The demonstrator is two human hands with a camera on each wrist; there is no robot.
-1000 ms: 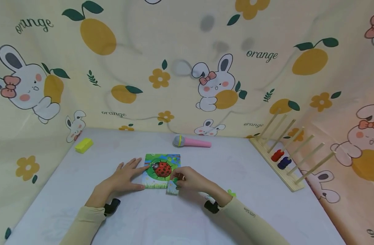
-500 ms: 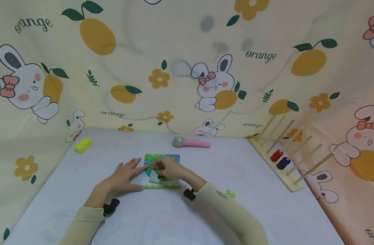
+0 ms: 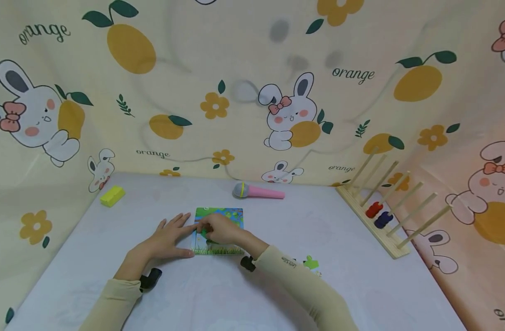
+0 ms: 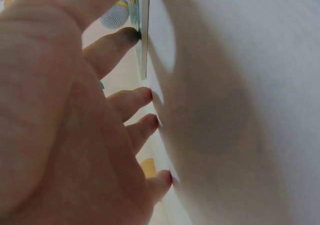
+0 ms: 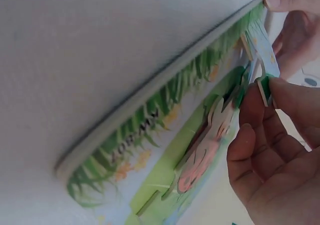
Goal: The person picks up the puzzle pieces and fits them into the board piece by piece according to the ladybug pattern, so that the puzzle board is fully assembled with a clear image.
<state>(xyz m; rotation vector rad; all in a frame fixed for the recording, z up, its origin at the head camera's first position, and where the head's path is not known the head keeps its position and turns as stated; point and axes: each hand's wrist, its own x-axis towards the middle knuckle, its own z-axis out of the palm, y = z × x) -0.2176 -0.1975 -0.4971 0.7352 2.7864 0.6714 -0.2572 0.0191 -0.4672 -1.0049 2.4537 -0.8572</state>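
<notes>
On the table lies a square puzzle board [image 3: 219,251] with a grass-patterned lower border. My left hand [image 3: 165,241] rests at its left side, fingers spread, with the index finger and thumb at the board's edge. In the left wrist view the other fingertips [image 4: 150,121] touch the white tabletop. My right hand [image 3: 222,228] is over the board and hides much of its middle. Its thumb and fingers pinch a light-blue and green puzzle piece [image 5: 267,87], tilted at the board's left part. A cream and pink shape [image 5: 200,160] shows inside the board's border.
A loose green puzzle piece [image 3: 311,262] lies right of my forearm, partly beside the sleeve. Behind the board is a pink toy microphone [image 3: 261,191]. A yellow block [image 3: 112,196] sits at back left. A wooden peg rack [image 3: 374,223] with red and blue pieces stands at right.
My right hand has carried the puzzle piece from the board's lower right corner leftward and up over it, covering the ladybug picture. The left hand stays put. The loose green piece is more exposed.
</notes>
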